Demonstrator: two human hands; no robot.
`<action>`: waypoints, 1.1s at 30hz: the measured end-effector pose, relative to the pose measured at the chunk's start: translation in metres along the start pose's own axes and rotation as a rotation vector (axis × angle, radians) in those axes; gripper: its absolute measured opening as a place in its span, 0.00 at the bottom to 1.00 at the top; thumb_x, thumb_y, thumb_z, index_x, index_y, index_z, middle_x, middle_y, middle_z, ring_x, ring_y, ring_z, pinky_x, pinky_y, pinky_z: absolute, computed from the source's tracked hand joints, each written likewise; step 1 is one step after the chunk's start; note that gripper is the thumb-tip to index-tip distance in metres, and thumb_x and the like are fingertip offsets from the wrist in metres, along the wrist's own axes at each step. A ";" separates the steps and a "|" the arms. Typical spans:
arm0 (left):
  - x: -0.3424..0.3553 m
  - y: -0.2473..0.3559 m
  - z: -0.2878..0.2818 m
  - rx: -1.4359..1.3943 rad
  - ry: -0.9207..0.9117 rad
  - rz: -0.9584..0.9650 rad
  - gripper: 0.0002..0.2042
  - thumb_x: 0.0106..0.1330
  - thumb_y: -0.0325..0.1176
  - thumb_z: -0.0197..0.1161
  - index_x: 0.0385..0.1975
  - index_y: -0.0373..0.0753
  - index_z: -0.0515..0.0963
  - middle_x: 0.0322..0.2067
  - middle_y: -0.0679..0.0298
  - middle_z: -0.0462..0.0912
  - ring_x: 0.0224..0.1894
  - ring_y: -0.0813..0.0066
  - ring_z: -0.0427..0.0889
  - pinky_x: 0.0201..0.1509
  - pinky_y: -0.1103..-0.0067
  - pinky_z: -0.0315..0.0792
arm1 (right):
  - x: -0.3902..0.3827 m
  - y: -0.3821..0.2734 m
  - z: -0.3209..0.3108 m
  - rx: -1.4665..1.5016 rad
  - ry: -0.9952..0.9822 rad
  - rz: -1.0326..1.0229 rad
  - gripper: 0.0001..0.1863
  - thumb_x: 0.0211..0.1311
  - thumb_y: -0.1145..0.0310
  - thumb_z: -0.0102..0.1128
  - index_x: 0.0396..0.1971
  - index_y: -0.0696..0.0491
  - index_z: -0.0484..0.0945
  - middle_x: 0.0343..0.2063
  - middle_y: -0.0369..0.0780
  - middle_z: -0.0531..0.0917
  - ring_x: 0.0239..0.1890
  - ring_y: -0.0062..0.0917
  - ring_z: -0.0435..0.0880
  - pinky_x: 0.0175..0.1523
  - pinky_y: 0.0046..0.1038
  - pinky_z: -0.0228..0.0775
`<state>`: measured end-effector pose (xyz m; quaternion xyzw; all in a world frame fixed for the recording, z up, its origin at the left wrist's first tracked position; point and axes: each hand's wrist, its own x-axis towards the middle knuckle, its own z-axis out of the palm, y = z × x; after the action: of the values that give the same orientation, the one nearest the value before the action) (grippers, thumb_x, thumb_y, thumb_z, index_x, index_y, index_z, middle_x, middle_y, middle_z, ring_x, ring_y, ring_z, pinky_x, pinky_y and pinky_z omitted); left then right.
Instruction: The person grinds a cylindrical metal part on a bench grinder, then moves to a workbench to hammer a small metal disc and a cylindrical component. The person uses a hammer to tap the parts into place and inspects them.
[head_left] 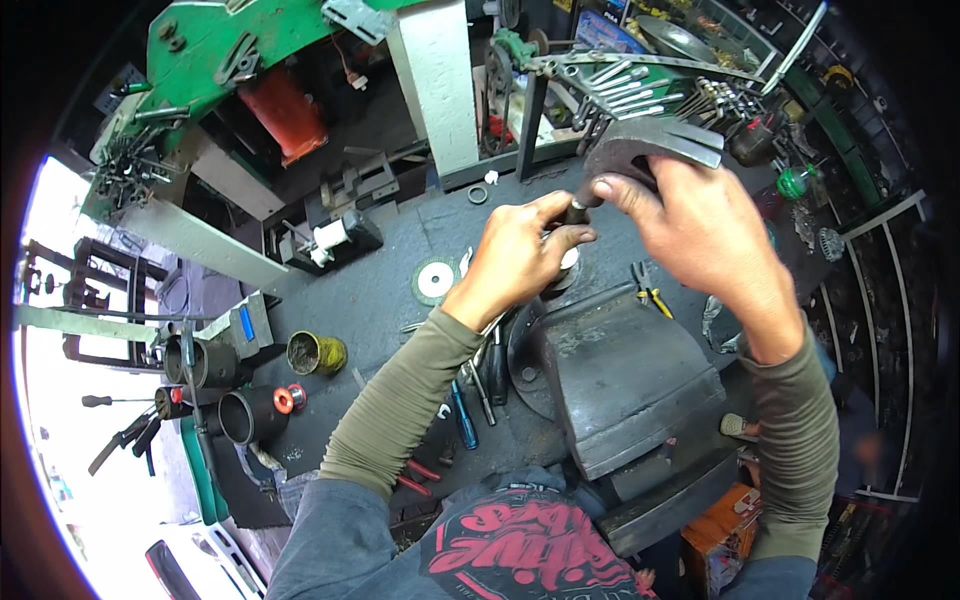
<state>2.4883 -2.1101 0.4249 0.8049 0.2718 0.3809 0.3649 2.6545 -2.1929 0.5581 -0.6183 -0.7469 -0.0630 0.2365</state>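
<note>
Left hand (pixel 515 255) closed around a small dark rod (pixel 580 208) held upright above the bench vise (pixel 620 375). Right hand (pixel 705 235) gripping a hammer (pixel 655 140), fingertips touching the rod's top. Grinding disc (pixel 436 280) lying on the workbench (pixel 380 300), left of both hands.

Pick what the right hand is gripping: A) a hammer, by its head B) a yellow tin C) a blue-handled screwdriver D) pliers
A: the right hand wraps the dark hammer just below its claw head, above the vise, while the left hand pinches a small part beside it.
</note>
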 end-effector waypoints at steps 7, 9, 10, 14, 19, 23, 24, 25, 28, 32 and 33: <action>0.003 0.005 -0.001 -0.124 -0.077 -0.075 0.11 0.70 0.34 0.70 0.46 0.37 0.85 0.31 0.59 0.89 0.32 0.77 0.85 0.39 0.75 0.77 | -0.023 -0.005 -0.012 0.159 -0.053 0.289 0.21 0.73 0.53 0.64 0.48 0.57 0.84 0.41 0.48 0.88 0.43 0.41 0.87 0.50 0.37 0.77; 0.002 0.008 -0.001 -0.116 -0.091 -0.081 0.11 0.68 0.35 0.71 0.42 0.35 0.83 0.30 0.54 0.87 0.31 0.63 0.85 0.39 0.71 0.76 | -0.026 -0.004 -0.010 0.114 -0.063 0.283 0.21 0.73 0.52 0.65 0.48 0.57 0.84 0.41 0.48 0.88 0.43 0.41 0.87 0.50 0.37 0.77; 0.002 0.009 -0.001 -0.115 -0.094 -0.085 0.11 0.67 0.36 0.71 0.40 0.34 0.83 0.30 0.52 0.85 0.31 0.56 0.85 0.39 0.69 0.75 | -0.025 -0.008 -0.012 0.118 -0.086 0.299 0.21 0.72 0.53 0.65 0.48 0.57 0.84 0.40 0.48 0.88 0.43 0.41 0.87 0.49 0.37 0.77; 0.001 0.003 0.002 -0.101 -0.045 0.023 0.12 0.66 0.36 0.72 0.40 0.35 0.83 0.32 0.50 0.86 0.35 0.51 0.88 0.40 0.67 0.76 | -0.022 -0.007 -0.010 0.128 -0.033 0.180 0.20 0.72 0.54 0.65 0.48 0.57 0.84 0.40 0.48 0.88 0.43 0.43 0.87 0.49 0.38 0.77; 0.002 0.007 -0.001 -0.069 -0.070 -0.009 0.11 0.66 0.34 0.71 0.44 0.35 0.84 0.34 0.53 0.89 0.36 0.55 0.89 0.41 0.69 0.79 | -0.009 -0.008 -0.007 0.051 -0.001 0.094 0.19 0.72 0.54 0.65 0.47 0.57 0.84 0.40 0.49 0.88 0.44 0.46 0.87 0.50 0.39 0.77; 0.003 0.002 0.003 -0.083 -0.046 0.050 0.10 0.68 0.34 0.71 0.44 0.35 0.84 0.31 0.56 0.89 0.31 0.65 0.89 0.39 0.72 0.79 | -0.010 -0.005 0.003 -0.016 -0.022 0.038 0.21 0.71 0.52 0.66 0.46 0.57 0.83 0.40 0.49 0.87 0.45 0.46 0.87 0.49 0.41 0.78; 0.002 0.001 0.003 -0.067 -0.052 0.052 0.10 0.68 0.34 0.71 0.44 0.36 0.84 0.31 0.55 0.89 0.31 0.65 0.89 0.39 0.72 0.79 | -0.009 -0.006 0.002 -0.030 -0.015 0.011 0.21 0.71 0.52 0.66 0.46 0.57 0.84 0.39 0.49 0.88 0.44 0.45 0.87 0.49 0.41 0.78; 0.003 0.000 0.002 -0.051 -0.058 0.057 0.10 0.68 0.34 0.70 0.44 0.36 0.84 0.31 0.55 0.89 0.31 0.65 0.90 0.39 0.72 0.79 | -0.008 -0.006 0.001 -0.045 -0.006 -0.017 0.21 0.71 0.52 0.66 0.46 0.57 0.84 0.39 0.48 0.88 0.44 0.45 0.88 0.49 0.41 0.78; 0.001 -0.006 0.005 -0.044 -0.027 0.084 0.11 0.68 0.33 0.70 0.45 0.36 0.84 0.31 0.55 0.89 0.32 0.65 0.90 0.39 0.73 0.79 | 0.006 -0.007 -0.016 0.156 0.118 0.006 0.23 0.71 0.50 0.66 0.49 0.57 0.83 0.38 0.45 0.88 0.40 0.42 0.88 0.45 0.37 0.78; 0.002 0.000 0.005 -0.066 -0.072 0.036 0.11 0.68 0.32 0.70 0.46 0.36 0.84 0.34 0.53 0.90 0.35 0.65 0.91 0.41 0.74 0.80 | -0.002 -0.001 -0.002 0.080 0.089 -0.087 0.19 0.71 0.53 0.66 0.46 0.56 0.84 0.37 0.47 0.88 0.40 0.44 0.88 0.43 0.38 0.79; 0.000 0.002 0.004 -0.075 -0.065 0.034 0.11 0.68 0.31 0.70 0.46 0.35 0.84 0.35 0.53 0.90 0.35 0.66 0.91 0.41 0.74 0.80 | -0.009 0.003 0.005 -0.094 0.043 -0.161 0.19 0.71 0.54 0.66 0.46 0.56 0.84 0.37 0.47 0.88 0.40 0.45 0.88 0.43 0.39 0.79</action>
<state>2.4917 -2.1130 0.4251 0.8070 0.2318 0.3706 0.3971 2.6572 -2.1982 0.5488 -0.5652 -0.7851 -0.1301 0.2174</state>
